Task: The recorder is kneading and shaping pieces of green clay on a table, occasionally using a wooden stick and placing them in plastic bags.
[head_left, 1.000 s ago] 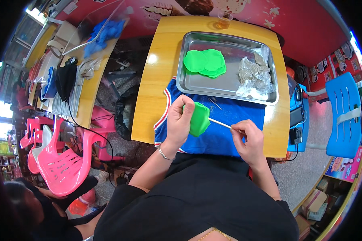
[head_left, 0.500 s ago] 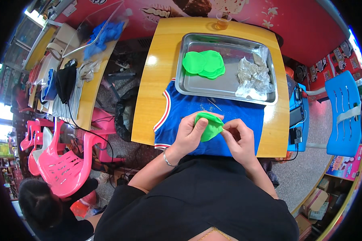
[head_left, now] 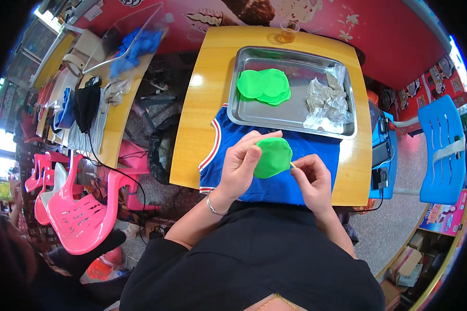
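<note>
Where the green piece (head_left: 273, 157) is held: just off the metal tray's (head_left: 275, 115) near side, above the blue jersey (head_left: 324, 150).
Left hand (head_left: 241, 165): curled, piece pinched between thumb and fingers.
Right hand (head_left: 314, 181): fingertips closed on thin stick (head_left: 293, 165) at piece's edge.
Green discs (head_left: 267, 85): stacked inside tray, left end.
Crumpled plastic (head_left: 327, 103): bunched inside tray, right end.

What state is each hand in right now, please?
Left hand: closed, holding the round green piece at its left edge.
Right hand: closed, pinching the thin stick at the piece's right edge.
</note>
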The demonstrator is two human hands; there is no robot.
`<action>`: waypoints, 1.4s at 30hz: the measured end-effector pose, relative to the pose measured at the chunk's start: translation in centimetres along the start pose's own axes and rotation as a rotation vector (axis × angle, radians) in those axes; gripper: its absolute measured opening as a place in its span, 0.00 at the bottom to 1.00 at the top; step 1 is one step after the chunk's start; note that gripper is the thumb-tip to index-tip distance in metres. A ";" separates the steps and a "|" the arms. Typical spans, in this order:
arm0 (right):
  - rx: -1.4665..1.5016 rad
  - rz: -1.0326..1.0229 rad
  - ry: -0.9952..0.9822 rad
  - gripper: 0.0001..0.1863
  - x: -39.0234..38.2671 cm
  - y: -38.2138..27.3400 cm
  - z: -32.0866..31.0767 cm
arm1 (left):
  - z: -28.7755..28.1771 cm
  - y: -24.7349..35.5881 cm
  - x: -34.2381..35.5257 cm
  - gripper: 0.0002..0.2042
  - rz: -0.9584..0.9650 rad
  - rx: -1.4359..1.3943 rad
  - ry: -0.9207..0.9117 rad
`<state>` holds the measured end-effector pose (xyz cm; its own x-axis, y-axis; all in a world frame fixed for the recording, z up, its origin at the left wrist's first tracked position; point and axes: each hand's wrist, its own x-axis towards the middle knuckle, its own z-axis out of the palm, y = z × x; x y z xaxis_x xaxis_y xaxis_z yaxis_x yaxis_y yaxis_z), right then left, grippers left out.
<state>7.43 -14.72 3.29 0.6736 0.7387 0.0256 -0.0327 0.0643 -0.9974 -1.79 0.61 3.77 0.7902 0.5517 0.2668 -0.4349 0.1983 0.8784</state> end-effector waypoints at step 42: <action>0.325 0.204 -0.202 0.09 -0.5 0.8 -0.4 | -0.7 0.6 0.8 0.01 -0.051 -0.070 -0.136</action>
<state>7.37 -15.33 2.49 0.4727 0.8723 -0.1247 -0.4027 0.0880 -0.9111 -1.73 1.69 4.24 0.8610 0.4259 0.2781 -0.4181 0.2814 0.8637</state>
